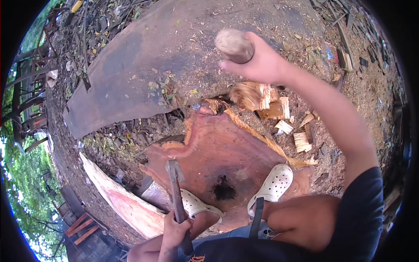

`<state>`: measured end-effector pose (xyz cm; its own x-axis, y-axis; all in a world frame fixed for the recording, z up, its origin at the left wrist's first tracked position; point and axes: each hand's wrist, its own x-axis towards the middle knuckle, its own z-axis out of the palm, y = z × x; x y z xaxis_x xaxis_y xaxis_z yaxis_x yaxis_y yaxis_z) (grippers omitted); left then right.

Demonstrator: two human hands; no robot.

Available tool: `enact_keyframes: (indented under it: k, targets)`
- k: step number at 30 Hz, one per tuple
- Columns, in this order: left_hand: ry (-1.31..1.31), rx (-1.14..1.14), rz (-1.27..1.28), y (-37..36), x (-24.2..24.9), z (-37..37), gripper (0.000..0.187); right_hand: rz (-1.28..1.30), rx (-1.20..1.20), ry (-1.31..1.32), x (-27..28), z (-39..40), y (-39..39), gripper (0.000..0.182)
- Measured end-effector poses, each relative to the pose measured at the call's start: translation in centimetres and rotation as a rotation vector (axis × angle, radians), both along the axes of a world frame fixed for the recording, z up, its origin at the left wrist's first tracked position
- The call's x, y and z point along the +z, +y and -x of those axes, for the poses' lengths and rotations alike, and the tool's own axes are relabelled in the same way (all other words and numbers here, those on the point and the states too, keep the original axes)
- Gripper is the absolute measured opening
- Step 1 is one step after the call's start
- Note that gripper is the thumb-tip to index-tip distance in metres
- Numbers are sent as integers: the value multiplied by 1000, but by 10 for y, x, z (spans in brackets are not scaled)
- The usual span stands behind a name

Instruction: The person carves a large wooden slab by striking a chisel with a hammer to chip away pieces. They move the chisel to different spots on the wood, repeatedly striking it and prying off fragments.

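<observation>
Two bare hands are in view, each closed round something. The left hand (176,229), low and left of centre, is wrapped in a narrow grip round the wooden handle of a hatchet-like tool (177,192). The tool's long axis runs nearly up and down the frame, leaning slightly left at the top; its metal head is uppermost, the blade pointing right and a little down, above the broad reddish wood slab (214,144) at the centre. The right hand (264,61), at upper right of centre, curls round a thick, rounded piece of wood (235,43), its pale end facing left and slightly up, its long axis slanting down and right into the palm. Below that hand lie split wood chunks (274,107), beside a blurred brown block (245,96). Two white clogs (276,182) stand on the slab
</observation>
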<state>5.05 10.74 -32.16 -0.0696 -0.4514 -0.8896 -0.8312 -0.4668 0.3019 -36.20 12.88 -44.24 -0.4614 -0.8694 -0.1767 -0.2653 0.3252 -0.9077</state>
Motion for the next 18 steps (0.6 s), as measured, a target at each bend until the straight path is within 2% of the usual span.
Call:
enact_keyframes:
  k: [1,3,5,7,9,14,15,18]
  targets:
    - [0,1,1,-1,1,0,15,-207,63,64,18,8,12,15]
    - [11,-21,34,-4,2,-1,14,-435,137,95,7,21,41,16]
    - [8,-40,45,-3,2,-1,13,-208,28,73,-8,34,70,17]
    - [-8,-84,41,-7,2,1,12,-19,-93,4,0,34,72,18]
    - [22,-30,12,-6,2,5,11,137,-228,-109,13,32,59,18]
    - [23,-34,32,-1,5,11,9,651,-120,-286,14,-3,5,16]
    - [18,-53,51,0,5,12,10,654,-41,-281,13,-4,-2,15]
    - [23,-59,77,2,8,7,13,645,-134,-394,-3,-26,-21,16]
